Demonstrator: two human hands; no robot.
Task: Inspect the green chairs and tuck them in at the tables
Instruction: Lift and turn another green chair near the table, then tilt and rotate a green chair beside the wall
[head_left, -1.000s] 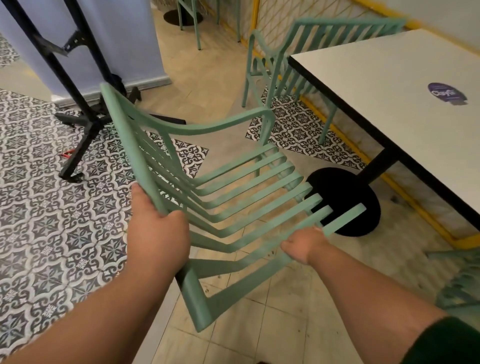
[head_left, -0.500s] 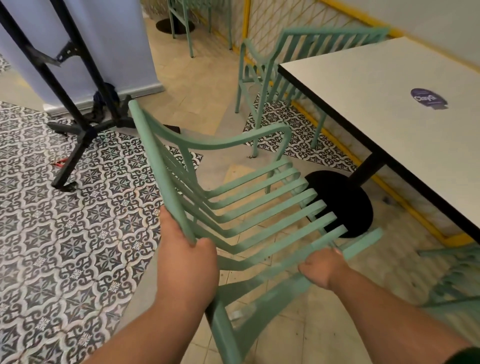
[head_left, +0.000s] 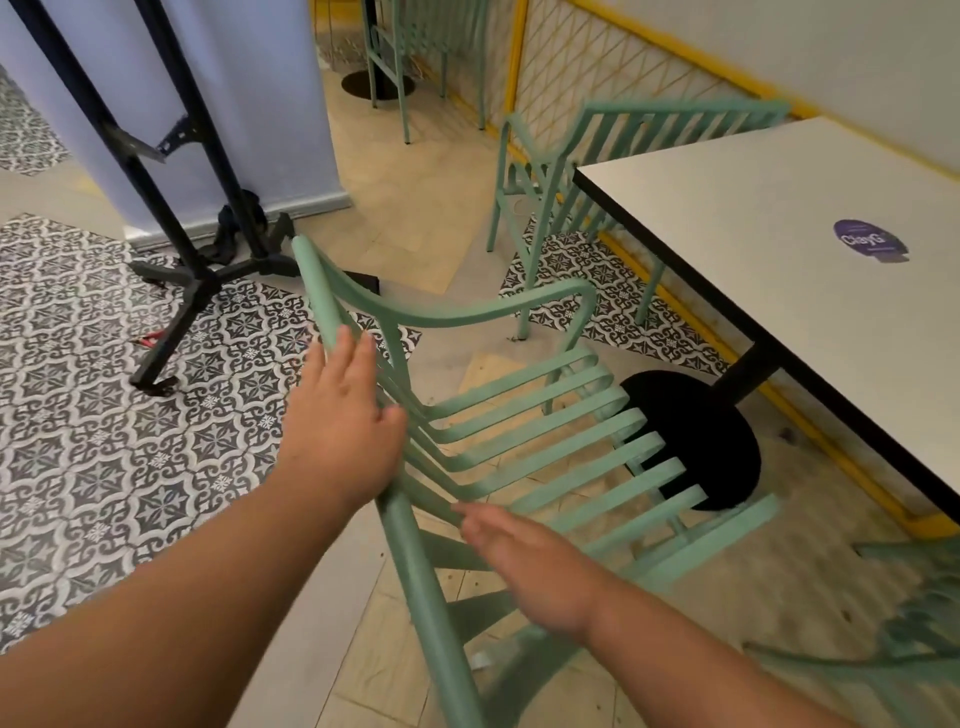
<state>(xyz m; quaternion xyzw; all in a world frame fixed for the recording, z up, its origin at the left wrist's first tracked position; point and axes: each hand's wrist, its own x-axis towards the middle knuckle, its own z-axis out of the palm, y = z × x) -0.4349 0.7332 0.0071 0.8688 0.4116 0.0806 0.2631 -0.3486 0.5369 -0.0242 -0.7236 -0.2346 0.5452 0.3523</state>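
Green armchair (head_left: 519, 388) is seen tilted on the floor, its seat slats turned toward the white table (head_left: 753, 260). At the left, a black stand (head_left: 192, 280) is set on patterned tiles (head_left: 104, 415). The left hand (head_left: 340, 431) is laid flat against the chair's top rail, fingers straight, nothing gripped. The right hand (head_left: 535, 566) is spread above the slats just beside that rail; contact cannot be told through the blur. A second green chair (head_left: 675, 111) is partly hidden behind the tabletop, and a third chair (head_left: 909, 623) is blurred and cut off at the lower right.
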